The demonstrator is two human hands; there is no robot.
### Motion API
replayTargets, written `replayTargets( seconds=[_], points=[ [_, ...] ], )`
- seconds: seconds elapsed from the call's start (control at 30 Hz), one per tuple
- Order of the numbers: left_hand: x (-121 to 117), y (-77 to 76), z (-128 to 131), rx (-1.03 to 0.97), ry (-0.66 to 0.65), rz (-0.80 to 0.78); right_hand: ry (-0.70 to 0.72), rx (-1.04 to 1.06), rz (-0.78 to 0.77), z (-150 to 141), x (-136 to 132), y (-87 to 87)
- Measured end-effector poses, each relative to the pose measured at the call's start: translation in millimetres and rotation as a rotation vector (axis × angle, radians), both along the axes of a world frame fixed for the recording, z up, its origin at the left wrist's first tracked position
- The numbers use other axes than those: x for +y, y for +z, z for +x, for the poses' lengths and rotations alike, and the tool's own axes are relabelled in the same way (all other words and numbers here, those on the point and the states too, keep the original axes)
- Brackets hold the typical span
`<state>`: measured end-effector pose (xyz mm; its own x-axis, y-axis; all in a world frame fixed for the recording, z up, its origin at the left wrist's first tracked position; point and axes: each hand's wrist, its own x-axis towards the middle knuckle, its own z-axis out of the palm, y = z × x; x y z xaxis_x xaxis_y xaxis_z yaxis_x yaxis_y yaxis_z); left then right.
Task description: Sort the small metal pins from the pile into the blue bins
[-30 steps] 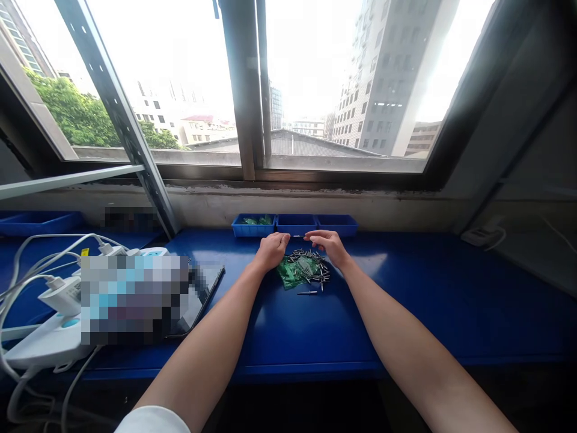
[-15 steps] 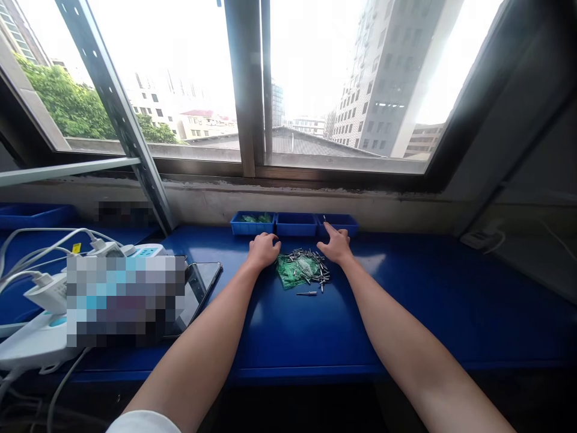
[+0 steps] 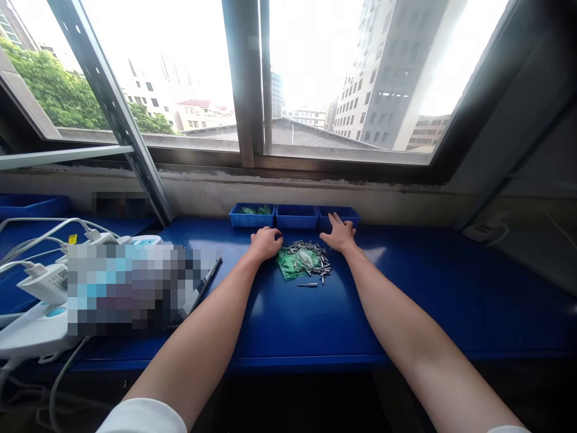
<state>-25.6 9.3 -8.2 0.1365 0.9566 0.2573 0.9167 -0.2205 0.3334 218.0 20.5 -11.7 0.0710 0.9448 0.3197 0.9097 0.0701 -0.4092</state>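
My right hand (image 3: 340, 234) is over the front edge of the right blue bin (image 3: 354, 213), fingers spread, with nothing visible in them. My left hand (image 3: 265, 243) rests at the left of a heap of small metal pins (image 3: 323, 264), which look like blind rivets. Its fingers are loosely curled, thumb a little apart, and no object shows in it. Under part of the heap lies a crumpled green plastic bag (image 3: 291, 267). A single metal pin (image 3: 307, 284) lies apart in front of it.
Beside the right bin stand a middle blue bin (image 3: 296, 218) and a left blue bin (image 3: 252, 216) holding green bags. At the left are a white power strip (image 3: 27, 346) with plugs and cables, a blurred-out object, and a metal shelf post (image 3: 135, 150). A window frame rises behind.
The small metal pin at my right fingertips is gone from them, and the fingers have spread over the bin. My left hand stays by the heap. The view has tilted slightly.
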Motion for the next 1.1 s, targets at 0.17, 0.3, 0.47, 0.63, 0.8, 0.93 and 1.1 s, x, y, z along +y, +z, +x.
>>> replayTargets(
  seconds=[0.17, 0.3, 0.47, 0.63, 0.8, 0.93, 1.1],
  points=[
    [2, -1.1, 1, -0.018, -0.023, 0.002, 0.061, 0.016, 0.145, -8, -2, -2.4],
    [1, -0.3, 5, -0.024, -0.047, 0.003, 0.264, 0.061, 0.162, -20, -7, 0.4],
    [-4, 1.8, 13, -0.020, -0.098, 0.024, 0.421, 0.041, 0.023, -36, -12, 1.9],
    [-8, 2.6, 18, -0.006, -0.126, 0.011, 0.443, 0.047, -0.018, -48, -14, 3.7],
    [-9, 3.1, 20, -0.019, -0.129, -0.003, 0.453, 0.089, -0.055, -50, -15, 5.5],
    [-9, 3.8, 19, -0.098, -0.142, 0.048, 0.422, 0.094, -0.009, -50, -16, 6.5],
    [-13, 7.3, 19, -0.323, -0.291, 0.161, 0.396, 0.206, 0.101, -50, -19, 10.1]
  ],
)
